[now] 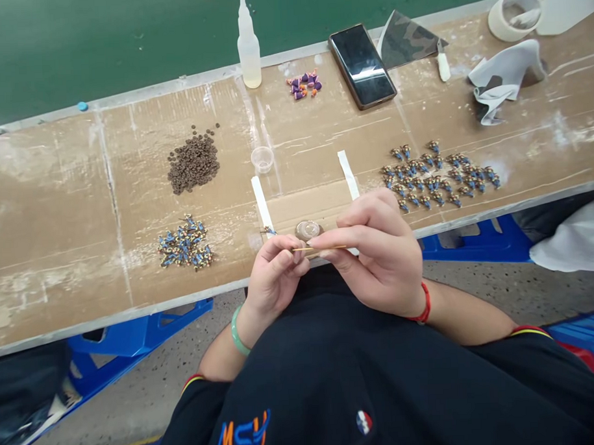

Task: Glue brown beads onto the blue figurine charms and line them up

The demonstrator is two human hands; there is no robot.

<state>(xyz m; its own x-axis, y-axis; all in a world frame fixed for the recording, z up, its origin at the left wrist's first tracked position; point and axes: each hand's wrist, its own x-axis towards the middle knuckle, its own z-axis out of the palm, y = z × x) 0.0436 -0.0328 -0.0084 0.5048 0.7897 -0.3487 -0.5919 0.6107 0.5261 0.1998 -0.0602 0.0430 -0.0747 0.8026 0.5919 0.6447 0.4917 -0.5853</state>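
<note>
Both hands meet just off the near edge of the workbench [57,211]. Left hand [274,275] has its fingers pinched narrow around something tiny at the tip of a thin wooden stick [322,249]; what it grips is too small to make out, possibly 1 of the little pieces. Right hand [380,252] is curled closed on the stick, holding it level, pointing left into the other hand's fingertips. Just beyond the knuckles sits a small round dish [307,230] on the bench. Left of that, a loose heap of blue figurines [185,242], and a pile of brown rings [193,163] behind it. To the right, blue figurines stand in rows [439,175]. Farther back: a squeeze bottle [248,46], a phone [362,66], a small clear cup [262,159].
</note>
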